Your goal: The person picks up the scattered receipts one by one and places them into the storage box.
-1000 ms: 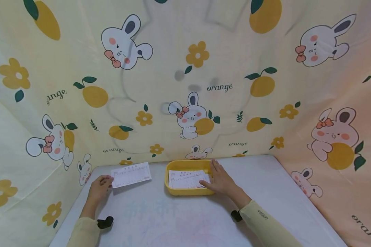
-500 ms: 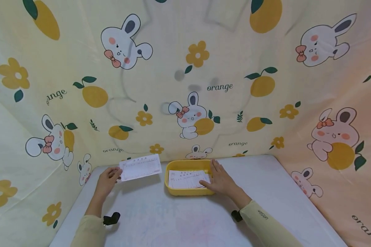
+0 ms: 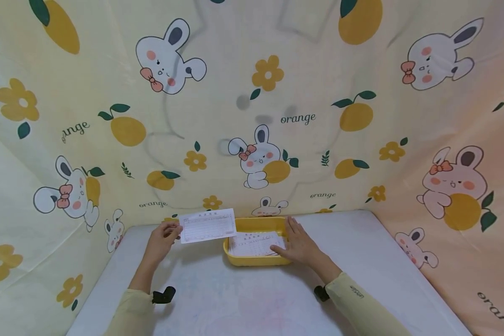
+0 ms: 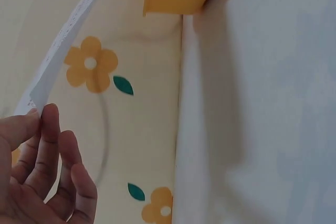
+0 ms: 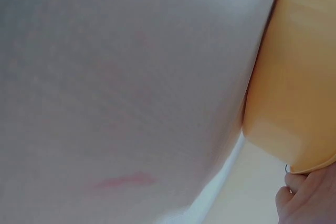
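My left hand (image 3: 163, 240) pinches the left edge of a white printed paper form (image 3: 207, 227) between thumb and fingertips. The form is raised above the table, its right end overlapping the tray's left rim in the head view. From the left wrist, the form (image 4: 68, 40) is seen nearly edge-on. More printed forms (image 3: 254, 245) lie in a yellow tray (image 3: 256, 261). My right hand (image 3: 300, 245) rests on the tray's right side with fingers straight, the thumb reaching over the rim onto the forms. In the right wrist view the tray's outer wall (image 5: 294, 77) fills the right side.
The tray stands on a white table (image 3: 235, 298) near its back edge. A patterned curtain (image 3: 218, 102) rises behind the table and along both sides. Small black devices (image 3: 164, 295) sit at both wrists.
My left hand has lifted the paper form and carried it rightward to the tray's left side. My right hand and the tray have stayed in place.
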{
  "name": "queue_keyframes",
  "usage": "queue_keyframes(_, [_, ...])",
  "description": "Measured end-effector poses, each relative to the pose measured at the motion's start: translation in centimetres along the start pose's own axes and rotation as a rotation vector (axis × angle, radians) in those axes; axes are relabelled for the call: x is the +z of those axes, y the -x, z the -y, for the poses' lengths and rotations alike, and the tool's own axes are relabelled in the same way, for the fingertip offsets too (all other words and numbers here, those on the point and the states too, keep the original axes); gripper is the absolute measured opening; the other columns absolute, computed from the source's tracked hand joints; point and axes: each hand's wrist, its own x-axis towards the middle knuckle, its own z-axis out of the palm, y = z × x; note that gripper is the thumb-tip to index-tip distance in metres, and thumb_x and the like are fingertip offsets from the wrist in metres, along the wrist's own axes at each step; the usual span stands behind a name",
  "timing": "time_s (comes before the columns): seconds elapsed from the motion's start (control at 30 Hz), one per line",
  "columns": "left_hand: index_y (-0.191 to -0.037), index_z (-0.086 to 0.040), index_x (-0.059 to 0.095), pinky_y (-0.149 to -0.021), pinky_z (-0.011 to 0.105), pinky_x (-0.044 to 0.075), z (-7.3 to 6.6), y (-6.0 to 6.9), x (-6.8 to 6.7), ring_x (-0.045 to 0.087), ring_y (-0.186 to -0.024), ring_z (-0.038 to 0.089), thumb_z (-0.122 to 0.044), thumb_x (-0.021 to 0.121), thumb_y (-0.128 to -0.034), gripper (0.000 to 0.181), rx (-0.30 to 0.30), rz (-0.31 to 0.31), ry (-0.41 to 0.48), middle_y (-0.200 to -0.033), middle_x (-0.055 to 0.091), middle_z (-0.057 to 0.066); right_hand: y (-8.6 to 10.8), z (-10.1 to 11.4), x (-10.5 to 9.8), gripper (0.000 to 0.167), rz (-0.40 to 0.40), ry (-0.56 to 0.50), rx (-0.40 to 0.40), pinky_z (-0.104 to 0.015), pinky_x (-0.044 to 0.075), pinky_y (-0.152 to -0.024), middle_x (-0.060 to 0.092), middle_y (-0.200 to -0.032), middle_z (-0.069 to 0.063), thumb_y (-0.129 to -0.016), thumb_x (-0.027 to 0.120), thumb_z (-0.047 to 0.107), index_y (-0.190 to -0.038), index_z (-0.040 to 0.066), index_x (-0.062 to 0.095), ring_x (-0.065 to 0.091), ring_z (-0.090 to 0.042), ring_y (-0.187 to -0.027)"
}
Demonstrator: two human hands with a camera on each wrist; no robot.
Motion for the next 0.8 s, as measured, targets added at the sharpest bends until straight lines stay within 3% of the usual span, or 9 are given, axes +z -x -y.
queue_keyframes(0.33, [-0.126, -0.002, 0.065, -0.082, 0.034, 0.054, -1.0, -0.1, 2.3, 0.069, -0.097, 0.025, -0.022, 0.066, -0.1091, 0.027, -0.015, 0.037, 0.000, -0.113, 0.077, 0.016, 0.0, 0.2, -0.2, 0.123, 0.002, -0.012, -0.006, -0.054, 0.015, -0.132, 0.008, -0.179, -0.021, -0.092, 0.054, 0.083, -0.169, -0.003, 0.010, 0.012, -0.038, -0.165])
queue_keyframes(0.8, [-0.125, -0.005, 0.067, -0.080, 0.031, 0.053, -1.3, -0.5, 4.9, 0.070, -0.098, 0.026, -0.024, 0.069, -0.1077, 0.027, 0.015, 0.067, 0.018, -0.114, 0.076, 0.014, -0.1, -0.3, 0.2, 0.126, 0.008, -0.001, -0.022, -0.054, 0.014, -0.132, 0.006, -0.179, -0.020, -0.092, 0.050, 0.086, -0.169, -0.002, 0.006, 0.010, -0.037, -0.166])
